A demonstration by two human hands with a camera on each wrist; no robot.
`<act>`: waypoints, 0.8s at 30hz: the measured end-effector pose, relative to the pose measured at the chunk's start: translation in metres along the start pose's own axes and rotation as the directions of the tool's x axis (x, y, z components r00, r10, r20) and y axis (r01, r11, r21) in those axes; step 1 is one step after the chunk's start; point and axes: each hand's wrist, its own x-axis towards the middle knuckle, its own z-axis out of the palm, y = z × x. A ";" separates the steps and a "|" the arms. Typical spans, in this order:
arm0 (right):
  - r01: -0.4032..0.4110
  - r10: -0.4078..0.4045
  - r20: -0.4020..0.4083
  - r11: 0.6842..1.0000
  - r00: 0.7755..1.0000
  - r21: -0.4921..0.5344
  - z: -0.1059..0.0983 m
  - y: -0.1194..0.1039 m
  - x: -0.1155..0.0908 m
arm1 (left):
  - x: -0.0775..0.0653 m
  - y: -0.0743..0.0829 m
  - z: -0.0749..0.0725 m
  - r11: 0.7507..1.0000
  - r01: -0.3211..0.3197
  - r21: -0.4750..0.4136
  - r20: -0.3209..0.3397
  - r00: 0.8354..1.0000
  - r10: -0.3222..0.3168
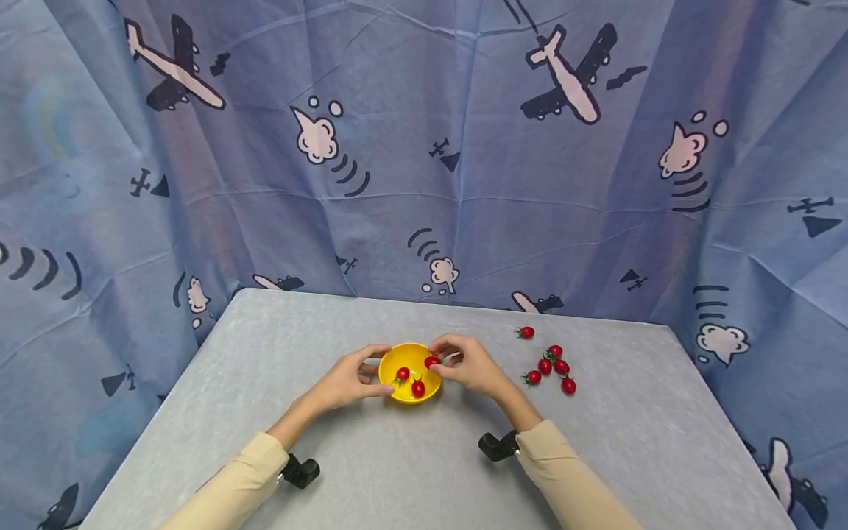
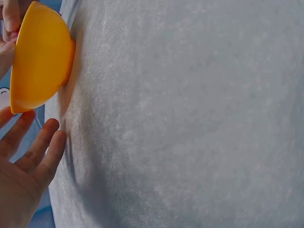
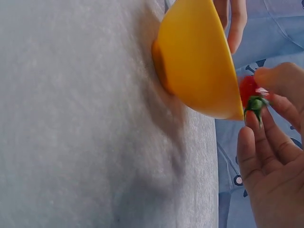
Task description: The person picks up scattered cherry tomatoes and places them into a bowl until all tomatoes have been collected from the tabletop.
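Note:
A yellow bowl point(image 1: 411, 355) stands on the table, with two cherry tomatoes point(image 1: 418, 388) inside it. My left hand point(image 1: 350, 377) holds the bowl from the left, thumb at the near side of the rim and index finger at the far side; in the left wrist view its other fingers point(image 2: 50, 152) are spread beside the bowl. Between thumb and fingertips, my right hand point(image 1: 469, 363) pinches another cherry tomato point(image 3: 248, 89), green stem still on, at the bowl's right rim. That tomato is partly covered by the fingers.
Several loose cherry tomatoes point(image 1: 561, 367) lie in a group on the table to the right of the right hand, one point(image 1: 526, 332) farther back. A pale grey cloth covers the table point(image 1: 318, 324). Behind it hangs a blue curtain point(image 1: 397, 147) printed with planes.

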 end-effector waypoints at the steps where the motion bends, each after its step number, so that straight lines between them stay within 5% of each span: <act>1: 0.001 -0.001 -0.002 1.000 1.000 0.002 0.000 0.000 0.000 | 0.000 0.000 0.000 1.000 -0.001 0.000 0.001 1.000 0.001; 24: -0.070 0.068 -0.140 0.998 0.988 -0.006 -0.068 0.027 -0.046 | -0.001 0.001 0.000 1.000 0.012 0.006 -0.004 1.000 -0.012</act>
